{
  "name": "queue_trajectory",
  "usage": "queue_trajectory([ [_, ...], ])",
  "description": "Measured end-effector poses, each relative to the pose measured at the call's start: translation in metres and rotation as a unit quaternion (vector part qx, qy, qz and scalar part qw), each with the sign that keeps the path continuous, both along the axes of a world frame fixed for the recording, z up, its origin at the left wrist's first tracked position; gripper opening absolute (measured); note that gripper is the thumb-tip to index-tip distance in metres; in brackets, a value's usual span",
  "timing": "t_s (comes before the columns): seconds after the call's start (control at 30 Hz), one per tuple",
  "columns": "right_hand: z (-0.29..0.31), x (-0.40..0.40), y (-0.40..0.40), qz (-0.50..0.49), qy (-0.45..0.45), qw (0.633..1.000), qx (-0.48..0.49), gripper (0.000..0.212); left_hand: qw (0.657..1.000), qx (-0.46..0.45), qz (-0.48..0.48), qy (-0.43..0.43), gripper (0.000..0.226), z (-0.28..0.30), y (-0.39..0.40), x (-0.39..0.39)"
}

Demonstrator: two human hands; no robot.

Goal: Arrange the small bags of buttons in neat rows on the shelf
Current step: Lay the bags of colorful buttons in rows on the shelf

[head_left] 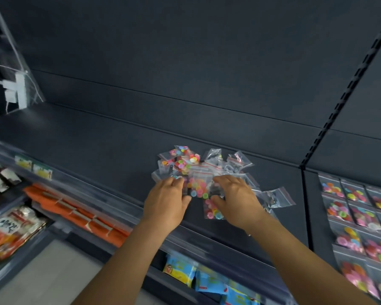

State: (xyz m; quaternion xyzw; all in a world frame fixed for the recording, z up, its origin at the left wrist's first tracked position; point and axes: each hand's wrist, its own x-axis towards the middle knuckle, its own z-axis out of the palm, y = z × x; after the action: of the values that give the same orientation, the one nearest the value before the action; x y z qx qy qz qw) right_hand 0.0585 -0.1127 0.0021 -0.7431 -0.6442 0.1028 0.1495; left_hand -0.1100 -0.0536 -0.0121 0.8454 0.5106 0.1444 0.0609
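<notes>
A loose heap of small clear zip bags of coloured buttons [198,170] lies on the dark shelf [110,146]. My left hand [166,200] rests on the heap's left edge, fingers curled into the bags. My right hand [235,198] lies over the heap's right side, its fingers bent onto a bag of pink and blue buttons [213,211]. Whether either hand truly holds a bag is unclear. On the neighbouring shelf section at right, several button bags [359,219] lie in neat rows.
A slotted upright [330,111] divides the two shelf sections. Lower shelves hold orange packs [79,214], snack packets [11,230] and blue packets [198,276]. A white power strip with cables [18,89] sits at the far left of the shelf.
</notes>
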Motion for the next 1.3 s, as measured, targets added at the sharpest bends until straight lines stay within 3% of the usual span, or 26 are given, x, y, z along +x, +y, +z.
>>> queue_trajectory([
  [0.27,-0.007,-0.010,0.035,-0.006,-0.002,1.000,-0.009,0.056,0.994,-0.051,0.096,-0.001,0.061,-0.005,0.008,-0.019],
  [0.5,-0.012,-0.014,0.051,-0.036,0.019,0.999,-0.012,0.048,0.980,-0.115,0.078,-0.141,0.073,-0.009,0.012,-0.019],
  [0.57,-0.012,-0.014,0.052,-0.044,0.042,0.998,-0.003,0.026,0.972,-0.131,0.073,-0.179,0.064,-0.011,0.013,-0.020],
  [0.63,-0.011,-0.014,0.052,-0.048,0.074,0.996,0.015,0.006,0.969,-0.134,0.055,-0.199,0.038,-0.010,0.016,-0.021],
  [0.73,-0.007,-0.012,0.049,-0.068,0.136,0.987,0.052,0.007,0.964,-0.136,0.016,-0.227,0.023,-0.001,0.020,-0.019],
  [1.0,0.023,-0.003,0.025,-0.107,0.360,0.913,0.159,0.008,0.940,-0.163,-0.054,-0.294,0.031,0.032,0.017,0.010],
  [1.13,0.033,0.011,0.004,-0.125,0.420,0.877,0.198,0.015,0.922,-0.163,-0.086,-0.341,0.018,0.048,0.010,0.035],
  [1.3,0.037,0.037,-0.030,-0.158,0.458,0.846,0.223,0.016,0.869,-0.255,-0.151,-0.395,0.021,0.056,-0.005,0.074],
])
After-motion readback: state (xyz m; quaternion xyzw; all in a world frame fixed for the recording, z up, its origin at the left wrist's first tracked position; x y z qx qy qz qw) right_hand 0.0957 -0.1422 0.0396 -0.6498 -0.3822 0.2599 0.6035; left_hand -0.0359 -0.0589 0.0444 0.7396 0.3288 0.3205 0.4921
